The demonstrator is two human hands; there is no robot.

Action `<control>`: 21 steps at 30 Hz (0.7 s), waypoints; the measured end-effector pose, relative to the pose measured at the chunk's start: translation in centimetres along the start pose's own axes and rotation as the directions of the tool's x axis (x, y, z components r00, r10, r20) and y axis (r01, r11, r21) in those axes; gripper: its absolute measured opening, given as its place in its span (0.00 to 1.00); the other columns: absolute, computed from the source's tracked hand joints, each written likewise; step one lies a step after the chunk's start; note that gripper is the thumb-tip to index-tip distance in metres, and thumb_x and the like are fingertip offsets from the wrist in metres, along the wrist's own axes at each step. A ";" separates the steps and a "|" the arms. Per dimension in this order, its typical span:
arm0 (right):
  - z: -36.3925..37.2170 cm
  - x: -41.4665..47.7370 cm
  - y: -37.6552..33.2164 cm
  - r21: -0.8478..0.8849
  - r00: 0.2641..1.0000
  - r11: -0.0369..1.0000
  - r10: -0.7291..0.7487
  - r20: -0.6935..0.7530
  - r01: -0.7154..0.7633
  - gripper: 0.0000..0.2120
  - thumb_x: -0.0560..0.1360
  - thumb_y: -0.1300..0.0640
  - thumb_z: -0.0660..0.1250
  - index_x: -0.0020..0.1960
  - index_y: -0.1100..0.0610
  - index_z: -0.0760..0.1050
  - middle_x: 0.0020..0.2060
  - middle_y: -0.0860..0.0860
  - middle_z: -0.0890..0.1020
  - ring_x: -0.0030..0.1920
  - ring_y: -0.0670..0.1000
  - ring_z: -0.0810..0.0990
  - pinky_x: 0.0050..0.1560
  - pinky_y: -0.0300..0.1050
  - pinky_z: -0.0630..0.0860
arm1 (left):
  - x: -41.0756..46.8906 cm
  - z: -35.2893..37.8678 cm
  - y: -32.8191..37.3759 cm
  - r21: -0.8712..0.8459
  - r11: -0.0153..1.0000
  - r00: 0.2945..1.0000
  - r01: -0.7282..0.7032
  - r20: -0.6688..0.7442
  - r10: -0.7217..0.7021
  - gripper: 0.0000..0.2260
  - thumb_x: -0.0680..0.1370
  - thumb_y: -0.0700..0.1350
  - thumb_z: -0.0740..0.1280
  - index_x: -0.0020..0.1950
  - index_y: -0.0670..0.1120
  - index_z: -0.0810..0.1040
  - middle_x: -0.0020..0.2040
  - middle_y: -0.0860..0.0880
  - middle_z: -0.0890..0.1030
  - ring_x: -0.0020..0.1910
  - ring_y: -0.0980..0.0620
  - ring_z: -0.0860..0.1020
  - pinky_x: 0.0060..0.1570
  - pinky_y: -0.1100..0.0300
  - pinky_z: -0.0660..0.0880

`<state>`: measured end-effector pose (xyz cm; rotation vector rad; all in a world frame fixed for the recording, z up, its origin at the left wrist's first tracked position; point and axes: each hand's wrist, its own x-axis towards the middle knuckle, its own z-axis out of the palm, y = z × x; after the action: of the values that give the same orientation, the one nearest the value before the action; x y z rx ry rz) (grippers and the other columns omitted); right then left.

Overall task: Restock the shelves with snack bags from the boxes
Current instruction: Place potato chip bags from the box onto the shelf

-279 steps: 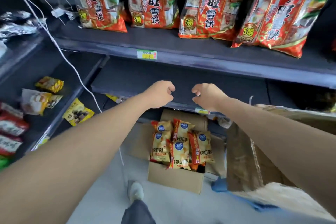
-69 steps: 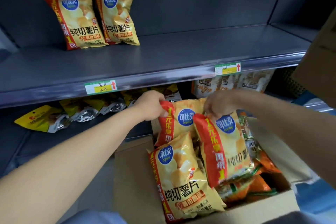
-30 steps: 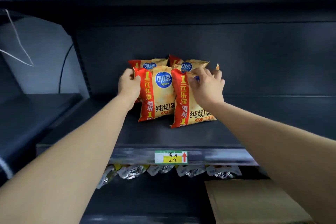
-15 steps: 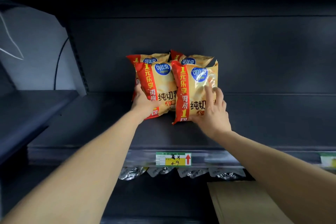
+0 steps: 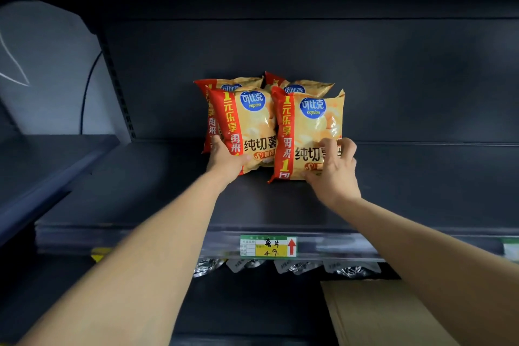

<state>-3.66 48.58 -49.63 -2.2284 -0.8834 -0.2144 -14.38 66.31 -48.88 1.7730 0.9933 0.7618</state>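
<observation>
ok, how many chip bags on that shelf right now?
4. Front-left bag under the left hand; front-right bag under the right hand; back-left bag and back-right bag peeking out behind them. More could be hidden behind.

Right hand (image 5: 332,170) has slid down the right front bag (image 5: 307,132)

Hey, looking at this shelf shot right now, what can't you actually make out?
- Rear chip bags, head view: mostly hidden by the front chip bags.
- Silver packets below: cut off by the shelf edge.
- Price label: small print too tiny.
- Cardboard box: contents out of frame.
</observation>
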 end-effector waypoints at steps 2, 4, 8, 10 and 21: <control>0.0 0.1 -0.1 0.011 1.000 1.000 -0.002 0.007 0.002 0.28 0.72 0.57 0.70 0.67 0.53 0.61 0.71 0.56 0.53 0.68 0.63 0.62 0.63 0.58 0.70 | 0.0 -0.1 0.0 0.012 1.000 1.000 -0.014 0.002 0.014 0.35 0.74 0.43 0.72 0.73 0.47 0.55 0.67 0.46 0.71 0.64 0.45 0.73 0.62 0.48 0.73; 0.2 0.1 -0.3 0.009 1.000 1.000 -0.001 0.008 0.001 0.29 0.72 0.57 0.70 0.68 0.52 0.60 0.71 0.55 0.53 0.68 0.62 0.63 0.64 0.59 0.70 | 0.1 -0.9 -0.1 0.019 1.000 1.000 -0.022 0.002 0.022 0.33 0.74 0.43 0.72 0.72 0.47 0.57 0.66 0.46 0.72 0.63 0.45 0.74 0.60 0.49 0.74; 0.6 -0.1 -0.8 -0.001 1.000 1.000 0.004 0.000 -0.004 0.28 0.73 0.56 0.70 0.68 0.52 0.60 0.72 0.56 0.53 0.68 0.62 0.63 0.64 0.60 0.70 | 0.4 -3.3 -0.6 0.034 0.999 1.000 -0.017 0.018 0.016 0.25 0.76 0.41 0.69 0.69 0.46 0.62 0.63 0.47 0.74 0.56 0.50 0.74 0.50 0.56 0.72; 0.7 -0.2 -1.0 -0.015 1.000 1.000 0.002 -0.015 -0.003 0.27 0.73 0.56 0.69 0.68 0.52 0.61 0.71 0.56 0.54 0.68 0.62 0.63 0.64 0.60 0.70 | 0.5 -4.1 -1.0 0.063 0.998 1.000 -0.004 0.023 0.003 0.22 0.77 0.40 0.68 0.68 0.46 0.64 0.63 0.46 0.75 0.55 0.51 0.74 0.51 0.57 0.71; 0.6 0.5 -1.1 0.033 0.998 0.999 -0.044 0.053 0.042 0.25 0.74 0.67 0.64 0.68 0.51 0.66 0.75 0.49 0.51 0.69 0.58 0.66 0.65 0.52 0.72 | -0.3 -3.4 0.2 0.238 0.971 0.997 0.022 -0.074 -0.004 0.19 0.80 0.36 0.56 0.69 0.47 0.59 0.61 0.44 0.75 0.54 0.46 0.75 0.48 0.54 0.74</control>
<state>-4.02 49.80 -49.29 -2.1959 -0.9575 -0.1601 -17.23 67.43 -47.46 1.9531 1.1856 0.7269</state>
